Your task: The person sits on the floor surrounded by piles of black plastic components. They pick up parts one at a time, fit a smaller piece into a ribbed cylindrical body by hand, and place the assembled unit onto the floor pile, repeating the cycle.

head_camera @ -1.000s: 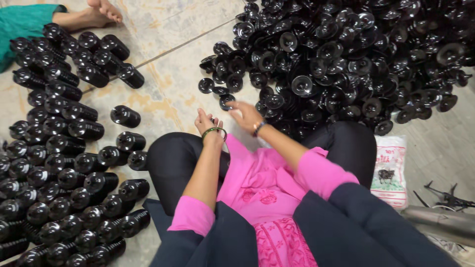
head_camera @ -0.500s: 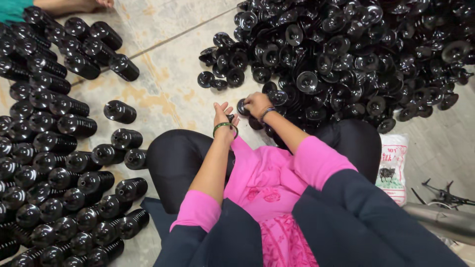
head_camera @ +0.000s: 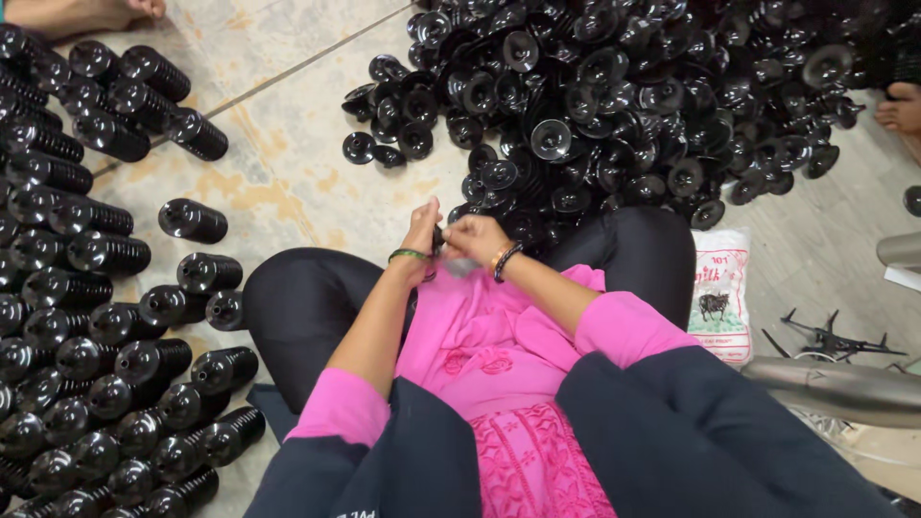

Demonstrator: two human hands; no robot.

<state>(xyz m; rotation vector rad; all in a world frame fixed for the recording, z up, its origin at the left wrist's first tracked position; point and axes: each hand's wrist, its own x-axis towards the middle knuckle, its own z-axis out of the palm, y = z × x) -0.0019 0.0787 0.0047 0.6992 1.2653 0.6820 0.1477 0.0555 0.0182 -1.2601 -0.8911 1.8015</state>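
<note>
Fingers (head_camera: 427,223) of both my left hand (head_camera: 420,235) and right hand (head_camera: 475,237) pinch one small black part (head_camera: 439,237); the loose pile (head_camera: 614,105) at one o'clock could swallow it if dropped.

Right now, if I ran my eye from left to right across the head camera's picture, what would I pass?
Rows of stacked black ribbed pieces → left hand → small dark part held between both hands → right hand → white printed bag → grey metal tube.
</note>
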